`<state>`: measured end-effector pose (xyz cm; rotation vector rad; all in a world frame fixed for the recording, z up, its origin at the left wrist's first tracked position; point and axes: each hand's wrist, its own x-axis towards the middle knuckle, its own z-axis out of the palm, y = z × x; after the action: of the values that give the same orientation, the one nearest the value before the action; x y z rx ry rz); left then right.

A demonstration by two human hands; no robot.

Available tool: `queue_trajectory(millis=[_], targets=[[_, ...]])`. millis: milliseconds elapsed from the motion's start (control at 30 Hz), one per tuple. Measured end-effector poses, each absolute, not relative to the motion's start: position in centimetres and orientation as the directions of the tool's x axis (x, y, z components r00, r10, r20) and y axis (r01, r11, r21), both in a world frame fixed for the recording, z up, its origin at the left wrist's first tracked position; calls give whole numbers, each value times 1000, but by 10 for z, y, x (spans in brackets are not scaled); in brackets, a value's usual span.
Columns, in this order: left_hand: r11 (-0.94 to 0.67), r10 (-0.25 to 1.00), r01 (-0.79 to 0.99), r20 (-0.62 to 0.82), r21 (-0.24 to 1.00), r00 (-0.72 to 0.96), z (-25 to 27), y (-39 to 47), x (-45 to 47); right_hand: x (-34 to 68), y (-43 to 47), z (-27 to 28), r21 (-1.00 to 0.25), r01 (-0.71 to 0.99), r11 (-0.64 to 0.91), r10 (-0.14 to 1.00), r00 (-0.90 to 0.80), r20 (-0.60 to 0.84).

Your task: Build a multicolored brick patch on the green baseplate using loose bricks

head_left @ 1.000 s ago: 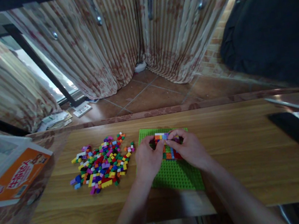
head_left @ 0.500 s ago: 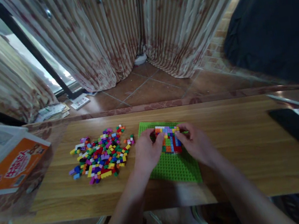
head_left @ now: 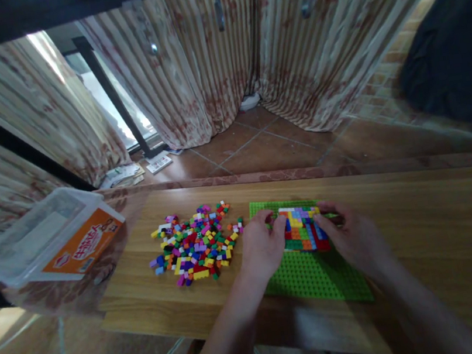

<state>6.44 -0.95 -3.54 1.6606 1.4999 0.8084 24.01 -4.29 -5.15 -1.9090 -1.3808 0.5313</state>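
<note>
A flat, many-coloured panel of joined toy building bricks [head_left: 303, 229] lies over the far part of a green studded baseplate [head_left: 313, 275]. My left hand [head_left: 265, 240] grips the panel's left edge, thumb on top and fingers curled at the side. At the opposite edge, my right hand [head_left: 354, 236] has its thumb and fingers closed around the upper right corner. I cannot tell whether the panel is pressed onto the studs or just above them. To the left of the baseplate lies a pile of loose toy bricks [head_left: 197, 245] in many colours.
The wooden table [head_left: 440, 235] carries all of this. A clear plastic box [head_left: 94, 236] with an orange label stands beyond its left end. Patterned curtains [head_left: 203, 75] hang past the far edge, above a tiled floor [head_left: 258, 144]. A dark cloth shape [head_left: 456, 49] is at the far right.
My view has turned left, so the table and everything on it sits further right in the picture. Both hands remain at the panel's sides.
</note>
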Motion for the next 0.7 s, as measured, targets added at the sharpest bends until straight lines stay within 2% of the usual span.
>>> queue_trajectory(millis=[133, 233, 300, 433, 567, 700], targets=[[-45, 999, 458, 37, 888, 28, -33, 1, 44, 231, -46, -42, -620, 778, -101, 902, 334, 272], [-46, 996, 369, 72, 928, -57, -32, 10, 25, 210, -50, -36, -555, 826, 92, 884, 189, 428], [-58, 988, 330, 102, 942, -119, -30, 15, 13, 191, -53, -36, -532, 815, 231, 875, 65, 480], [-64, 957, 234, 126, 970, -261, -27, 22, -10, 149, -60, -41, -564, 720, 403, 888, -159, 431], [-73, 934, 120, 110, 990, -339, -25, 23, -28, 121, -63, -47, -611, 667, 427, 904, -286, 318], [-76, 922, 82, 101, 994, -375, -23, 21, -40, 102, -64, -51, -618, 662, 424, 904, -355, 239]])
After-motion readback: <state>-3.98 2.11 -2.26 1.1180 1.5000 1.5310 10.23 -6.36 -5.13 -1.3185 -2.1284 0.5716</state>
